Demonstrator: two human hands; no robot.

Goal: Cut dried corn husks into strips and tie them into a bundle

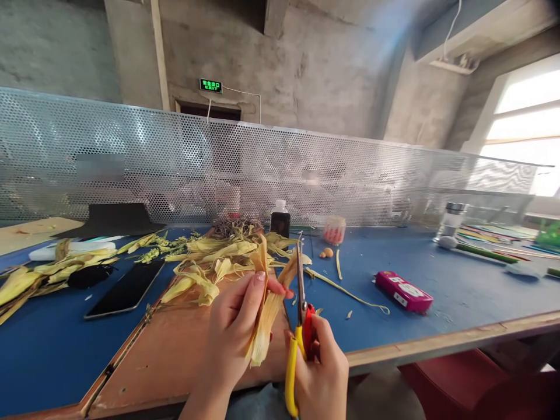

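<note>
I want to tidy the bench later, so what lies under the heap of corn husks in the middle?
The husk heap rests partly on a brown board and partly on the blue tabletop. A dark tangle shows behind it. Whatever lies directly beneath the husks is covered.

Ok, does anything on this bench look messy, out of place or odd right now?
Yes: corn husk strips lie strewn across the blue table, one long strip trailing toward a pink case. A phone lies askew among them. The left hand holds a husk; the right hand grips scissors.
</note>
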